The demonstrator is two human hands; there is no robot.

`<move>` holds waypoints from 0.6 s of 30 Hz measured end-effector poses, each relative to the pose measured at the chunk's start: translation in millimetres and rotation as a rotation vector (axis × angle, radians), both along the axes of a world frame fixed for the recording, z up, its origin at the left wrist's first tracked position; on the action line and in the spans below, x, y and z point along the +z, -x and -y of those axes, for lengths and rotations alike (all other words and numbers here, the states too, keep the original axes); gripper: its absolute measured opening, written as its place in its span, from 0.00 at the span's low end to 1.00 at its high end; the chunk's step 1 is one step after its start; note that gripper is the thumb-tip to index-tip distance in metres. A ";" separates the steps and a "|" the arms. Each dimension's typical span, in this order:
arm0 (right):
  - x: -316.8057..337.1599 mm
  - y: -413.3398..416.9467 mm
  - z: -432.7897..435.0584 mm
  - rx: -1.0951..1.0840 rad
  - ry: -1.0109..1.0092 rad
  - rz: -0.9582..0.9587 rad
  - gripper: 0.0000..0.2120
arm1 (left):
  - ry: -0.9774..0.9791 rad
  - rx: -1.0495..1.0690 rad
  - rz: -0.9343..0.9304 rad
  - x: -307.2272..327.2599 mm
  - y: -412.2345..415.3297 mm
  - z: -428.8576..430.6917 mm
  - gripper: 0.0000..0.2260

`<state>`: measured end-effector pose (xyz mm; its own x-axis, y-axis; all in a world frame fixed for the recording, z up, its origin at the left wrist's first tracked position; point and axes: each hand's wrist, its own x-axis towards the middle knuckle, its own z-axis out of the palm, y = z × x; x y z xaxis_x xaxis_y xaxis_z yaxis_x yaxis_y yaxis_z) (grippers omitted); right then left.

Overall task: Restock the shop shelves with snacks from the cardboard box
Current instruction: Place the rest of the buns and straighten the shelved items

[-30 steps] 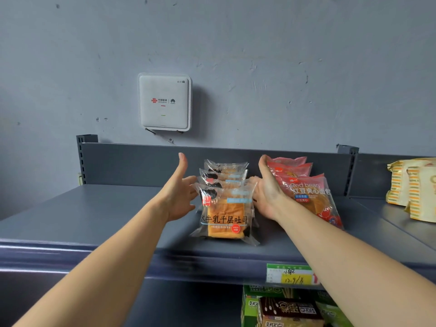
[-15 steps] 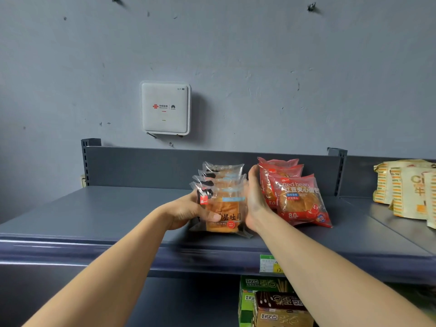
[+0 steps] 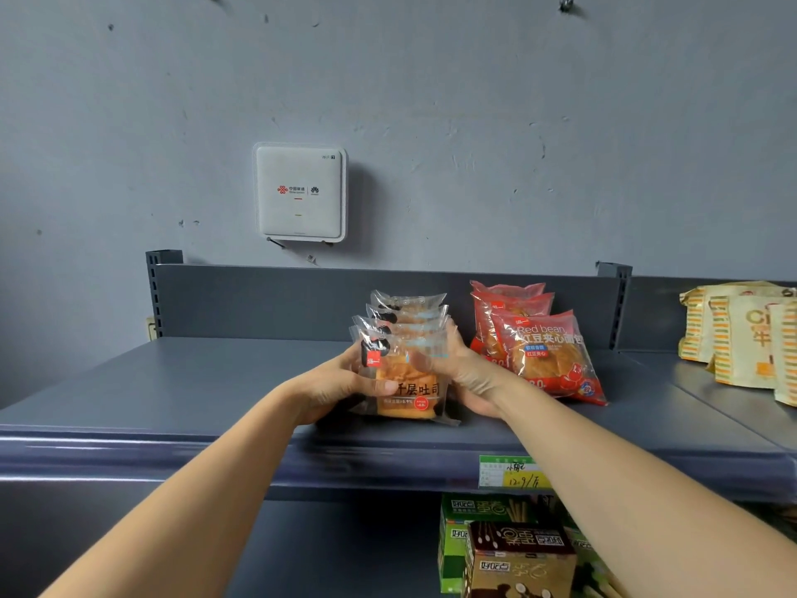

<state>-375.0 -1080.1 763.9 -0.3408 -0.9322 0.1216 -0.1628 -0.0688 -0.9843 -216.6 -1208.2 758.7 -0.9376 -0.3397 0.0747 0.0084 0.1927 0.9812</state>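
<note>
Left hand (image 3: 336, 384) gripped the front toast packet (image 3: 407, 392) by one side, right hand (image 3: 468, 375) pinched the other, down on the shelf (image 3: 181, 381).

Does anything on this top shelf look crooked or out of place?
Nothing stands out. The toast packs stand in a tidy row between left hand and right hand; the red bean packs lean evenly alongside.

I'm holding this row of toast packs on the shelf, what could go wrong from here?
The left grip and right grip squeeze the standing toast packs from both sides; letting go unevenly may topple the row. The right grip lies close beside the red bean bread packs and could knock them.
</note>
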 end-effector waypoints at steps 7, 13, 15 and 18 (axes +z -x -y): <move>-5.1 -2.5 1.4 -0.056 -0.023 -0.163 0.54 | -0.014 0.031 -0.021 -2.3 1.2 2.0 0.31; -6.8 -8.0 -2.4 -0.106 -0.022 -0.187 0.44 | 0.000 0.061 -0.013 -4.5 0.9 4.9 0.32; -4.5 -9.6 -4.2 -0.117 -0.027 -0.192 0.42 | 0.002 0.055 -0.020 -4.3 -0.8 4.5 0.35; -1.3 -14.6 -7.4 -0.163 -0.013 -0.200 0.63 | 0.023 0.166 -0.074 4.4 -2.8 -1.7 0.42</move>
<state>-360.4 -1072.7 762.5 -0.4573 -0.8687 0.1905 -0.3624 -0.0135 -0.9319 -213.8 -1206.5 763.1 -0.8604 -0.4868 0.1505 0.0462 0.2194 0.9745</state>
